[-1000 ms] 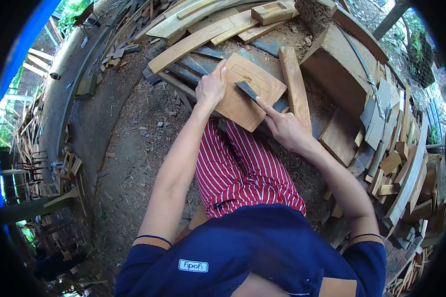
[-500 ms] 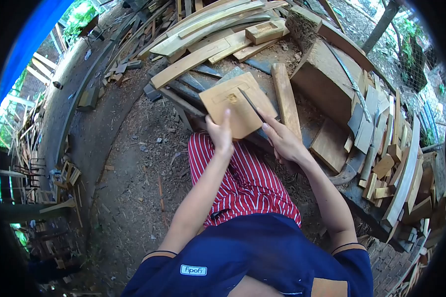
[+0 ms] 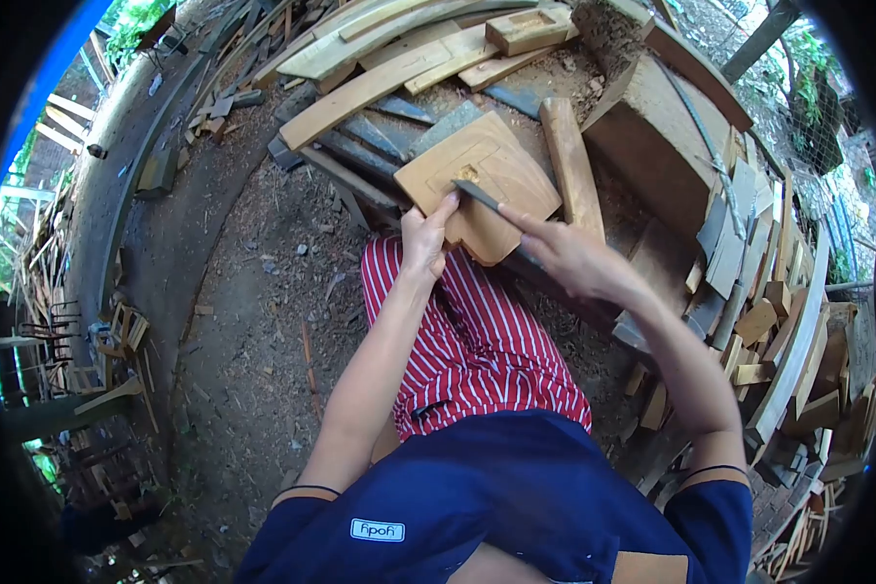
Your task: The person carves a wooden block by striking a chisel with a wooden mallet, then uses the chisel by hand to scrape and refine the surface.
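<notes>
A flat, light-brown wooden block (image 3: 521, 185) is tilted above my lap, its lower edge near my knees. Pencil lines mark a rectangular outline on its face, with a small rough hollow (image 3: 469, 173) inside. My left hand (image 3: 426, 238) grips the block's lower left edge, its thumb up on the face close to the tool's tip. In my right hand (image 3: 574, 255) is a chisel (image 3: 479, 197) with a narrow dark blade, which lies across the face with its tip just below the hollow. My right fingers hide the handle.
Behind the block stands a low bench with dark slats (image 3: 360, 141) and long planks (image 3: 380, 92). A loose wooden bar (image 3: 571, 170) lies to the right, beside a large timber block (image 3: 657, 146). Offcuts (image 3: 759, 321) pile up at far right. Dirt ground (image 3: 253, 321) spreads left.
The chisel has swung flatter, and its tip has moved down and left toward my left thumb. My right hand has shifted right. The block has turned slightly, showing more of the pencilled outline.
</notes>
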A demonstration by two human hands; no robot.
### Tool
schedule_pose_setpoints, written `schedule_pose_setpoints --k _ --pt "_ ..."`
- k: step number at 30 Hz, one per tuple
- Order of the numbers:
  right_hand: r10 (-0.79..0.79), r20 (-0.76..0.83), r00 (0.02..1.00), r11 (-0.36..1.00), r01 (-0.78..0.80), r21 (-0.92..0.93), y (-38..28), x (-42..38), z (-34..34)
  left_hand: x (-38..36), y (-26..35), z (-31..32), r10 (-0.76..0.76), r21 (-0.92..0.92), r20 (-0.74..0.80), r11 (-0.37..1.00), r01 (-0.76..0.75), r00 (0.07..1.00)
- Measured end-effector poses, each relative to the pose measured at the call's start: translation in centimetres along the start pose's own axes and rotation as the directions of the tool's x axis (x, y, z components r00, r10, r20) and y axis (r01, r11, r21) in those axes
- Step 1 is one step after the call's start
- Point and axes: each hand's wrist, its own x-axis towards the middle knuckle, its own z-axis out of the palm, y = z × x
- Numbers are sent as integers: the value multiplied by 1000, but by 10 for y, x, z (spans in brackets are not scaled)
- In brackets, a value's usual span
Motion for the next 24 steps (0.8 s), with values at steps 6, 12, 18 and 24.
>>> schedule_pose_setpoints --k 6,12,18,24 --pt "-90 -191 977 994 99 40 14 6 41 -4 0 0 -72 75 6 995 71 997" --pt "54 -275 960 995 -28 97 -5 11 76 -1 -21 3 -7 10 -40 1000 7 999" --pt "36 -61 998 636 24 771 10 11 69 -17 -28 30 -59 -161 -212 987 24 975" --pt "-27 -40 999 709 47 703 21 -12 41 -27 2 8 -4 -146 -203 989 -26 979"
